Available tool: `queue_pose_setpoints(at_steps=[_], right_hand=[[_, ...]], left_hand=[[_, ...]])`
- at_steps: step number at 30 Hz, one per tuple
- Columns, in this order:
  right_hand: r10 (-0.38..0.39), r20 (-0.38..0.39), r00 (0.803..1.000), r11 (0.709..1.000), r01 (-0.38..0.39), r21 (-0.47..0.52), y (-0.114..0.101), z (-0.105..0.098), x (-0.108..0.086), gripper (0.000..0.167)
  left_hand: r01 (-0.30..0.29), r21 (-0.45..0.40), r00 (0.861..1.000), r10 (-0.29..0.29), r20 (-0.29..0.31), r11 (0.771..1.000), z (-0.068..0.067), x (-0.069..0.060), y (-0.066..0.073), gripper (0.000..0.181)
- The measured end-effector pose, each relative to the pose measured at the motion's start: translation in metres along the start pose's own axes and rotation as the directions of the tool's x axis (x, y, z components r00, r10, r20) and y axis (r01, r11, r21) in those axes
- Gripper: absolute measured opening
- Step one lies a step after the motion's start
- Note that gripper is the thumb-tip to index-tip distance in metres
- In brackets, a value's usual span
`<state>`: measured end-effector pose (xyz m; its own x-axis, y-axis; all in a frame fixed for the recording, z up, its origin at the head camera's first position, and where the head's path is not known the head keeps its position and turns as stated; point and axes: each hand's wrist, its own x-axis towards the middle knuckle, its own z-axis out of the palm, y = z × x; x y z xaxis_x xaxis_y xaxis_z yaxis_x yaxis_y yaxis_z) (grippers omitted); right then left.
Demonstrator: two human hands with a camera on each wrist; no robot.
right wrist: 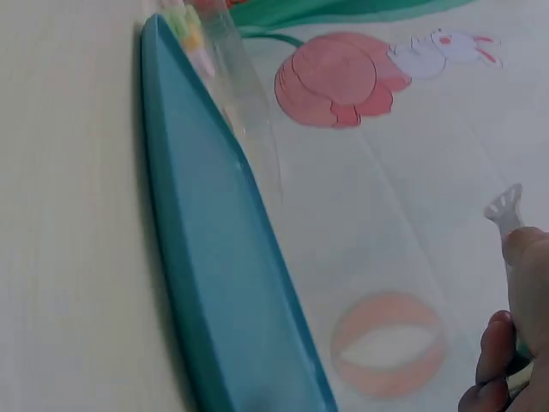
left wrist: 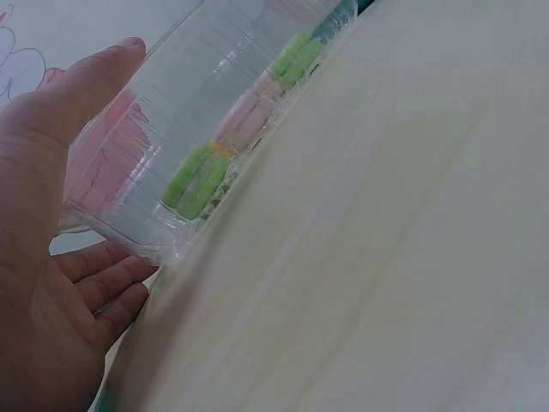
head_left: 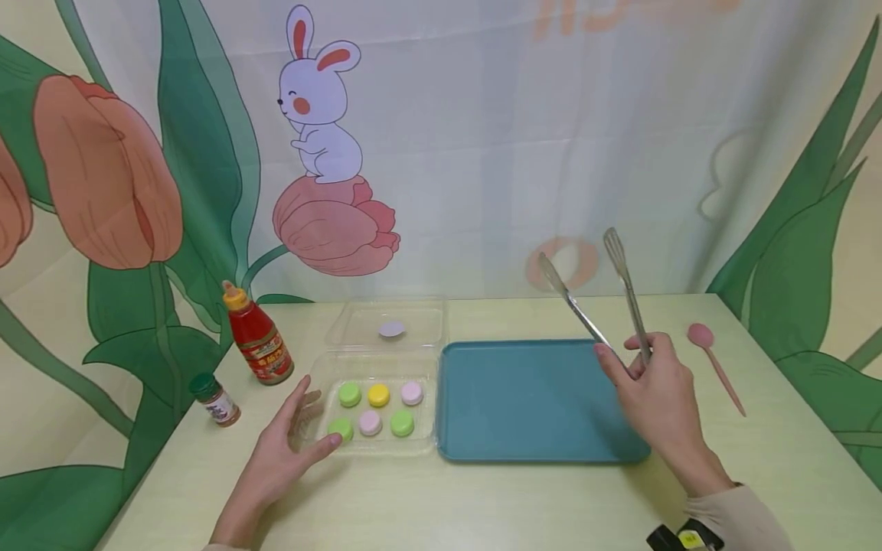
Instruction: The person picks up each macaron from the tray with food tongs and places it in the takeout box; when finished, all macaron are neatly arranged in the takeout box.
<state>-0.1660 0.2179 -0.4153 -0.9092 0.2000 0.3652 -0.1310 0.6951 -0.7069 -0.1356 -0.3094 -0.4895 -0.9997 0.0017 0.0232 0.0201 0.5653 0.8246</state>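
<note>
My left hand [head_left: 285,440] is at the left end of a clear plastic box [head_left: 406,367], thumb along the front and other fingers at the side. In the left wrist view the thumb [left wrist: 94,81] is extended beside the box wall and the fingers reach its lower corner. Several green, yellow and pale pink macarons, such as the yellow macaron [head_left: 378,395], sit in the box. Above the right part of a teal tray [head_left: 530,402], my right hand [head_left: 658,394] holds metal tongs [head_left: 586,310], their arms spread and pointing away, with nothing between the tips.
Behind the box, its clear lid [head_left: 420,315] lies folded back, bearing a pale round sticker [head_left: 391,329]. A red sauce bottle [head_left: 262,344] and a green-capped spice jar [head_left: 215,399] stand at the left. At the right lies a pink spoon [head_left: 717,367]. A printed curtain [head_left: 468,153] hangs behind the table.
</note>
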Motion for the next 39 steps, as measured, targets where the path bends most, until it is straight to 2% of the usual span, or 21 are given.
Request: queue_pose_setpoints(at_steps=[4,7,12,17,28,32,39], right_hand=[[0.055,-0.091,0.994,0.998,-0.057,-0.021,0.025,-0.009,-0.002,0.062],[0.105,-0.119,0.987,0.993,-0.110,-0.034,0.043,-0.016,-0.005,0.064],[0.198,-0.103,0.975,0.978,-0.204,-0.049,0.066,-0.023,-0.013,0.076],[0.244,-0.087,0.966,0.965,-0.250,-0.073,0.082,-0.027,-0.018,0.087],[0.279,-0.079,0.957,0.948,-0.287,-0.135,0.099,-0.017,-0.023,0.085],[0.260,-0.070,0.963,0.950,-0.268,-0.157,0.105,-0.013,-0.025,0.081],[0.211,-0.075,0.975,0.959,-0.221,-0.179,0.111,-0.010,-0.028,0.076]], left_hand=[[0.005,0.007,1.000,-0.005,0.005,1.000,0.000,-0.001,0.000,0.115],[0.009,0.010,1.000,-0.009,0.006,1.000,-0.001,-0.001,0.000,0.116],[0.015,0.017,1.000,-0.015,0.006,1.000,-0.001,-0.001,0.000,0.116],[0.016,0.024,1.000,-0.016,0.006,1.000,-0.001,-0.001,0.001,0.117],[0.010,0.013,1.000,-0.010,0.009,1.000,0.000,-0.001,0.001,0.117],[0.004,0.010,1.000,-0.004,0.005,1.000,0.000,-0.001,0.000,0.117],[0.028,0.022,1.000,-0.028,0.013,0.999,-0.001,0.000,0.001,0.118]])
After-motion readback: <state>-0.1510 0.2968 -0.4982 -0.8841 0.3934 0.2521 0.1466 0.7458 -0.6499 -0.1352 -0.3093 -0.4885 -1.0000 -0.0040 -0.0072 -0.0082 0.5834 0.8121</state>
